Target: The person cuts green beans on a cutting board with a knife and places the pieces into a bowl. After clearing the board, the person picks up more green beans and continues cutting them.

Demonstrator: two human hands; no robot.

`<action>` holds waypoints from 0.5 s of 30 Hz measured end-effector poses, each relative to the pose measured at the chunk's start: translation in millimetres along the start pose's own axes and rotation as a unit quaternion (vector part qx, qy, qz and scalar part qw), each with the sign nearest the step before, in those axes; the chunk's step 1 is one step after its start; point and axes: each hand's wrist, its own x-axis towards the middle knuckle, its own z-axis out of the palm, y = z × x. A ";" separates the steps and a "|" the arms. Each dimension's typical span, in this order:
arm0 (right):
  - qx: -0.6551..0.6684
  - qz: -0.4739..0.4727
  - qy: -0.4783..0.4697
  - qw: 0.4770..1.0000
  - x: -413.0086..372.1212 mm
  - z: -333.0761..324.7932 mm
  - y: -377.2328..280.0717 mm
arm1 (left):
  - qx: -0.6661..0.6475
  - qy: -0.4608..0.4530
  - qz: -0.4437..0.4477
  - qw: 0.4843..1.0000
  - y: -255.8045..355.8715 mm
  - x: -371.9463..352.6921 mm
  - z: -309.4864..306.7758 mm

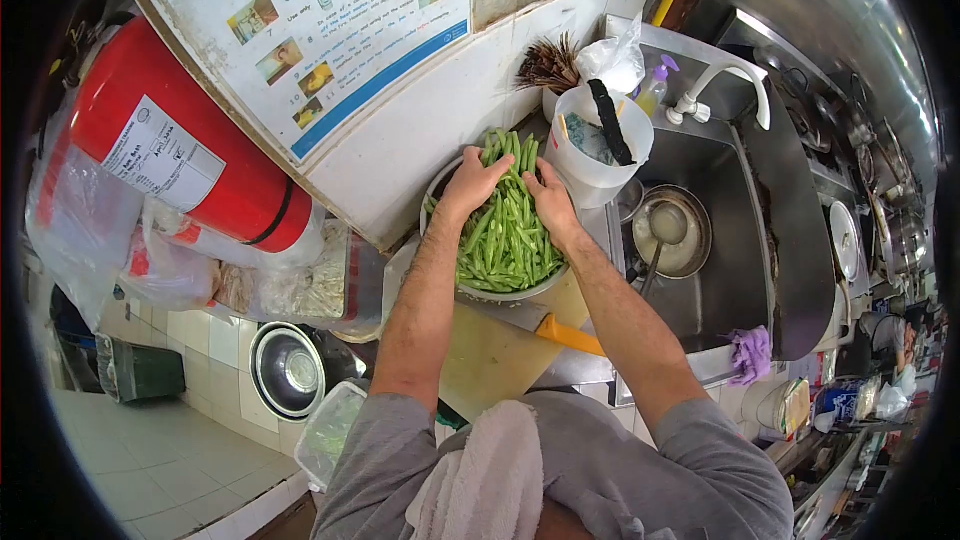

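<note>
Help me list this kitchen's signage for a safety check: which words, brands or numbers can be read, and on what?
Wall poster: "START first"
Same poster: "CLEAN baffle"
Same poster: "Use only"
Same poster: "CLOSED"
The poster's remaining print is mostly too small.
Fire extinguisher label: handwriting and print too blurred to read reliably.

Both hands (513, 194) curled inward, forearms reaching forward

Even, fairly bright light is seen around the sink (700, 290), with glare on the steel above it and curved distortion toward the dark-rimmed edges.
</note>
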 end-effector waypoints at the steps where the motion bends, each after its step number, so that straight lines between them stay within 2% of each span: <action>1: 0.000 0.000 0.001 1.000 2.9 0.8 3.3 | -0.002 -0.002 0.003 1.000 2.4 -0.9 0.0; 6: -0.074 -0.103 -0.006 0.992 7.6 5.8 0.2 | 0.027 0.004 0.056 0.998 -14.6 12.3 5.5; 13: -0.102 -0.115 0.001 0.988 2.2 9.3 -21.8 | 0.021 0.070 0.119 0.990 3.6 -0.6 3.3; 15: -0.108 -0.184 0.031 0.976 2.4 10.8 -21.6 | 0.015 0.082 0.133 0.988 7.9 -4.6 4.0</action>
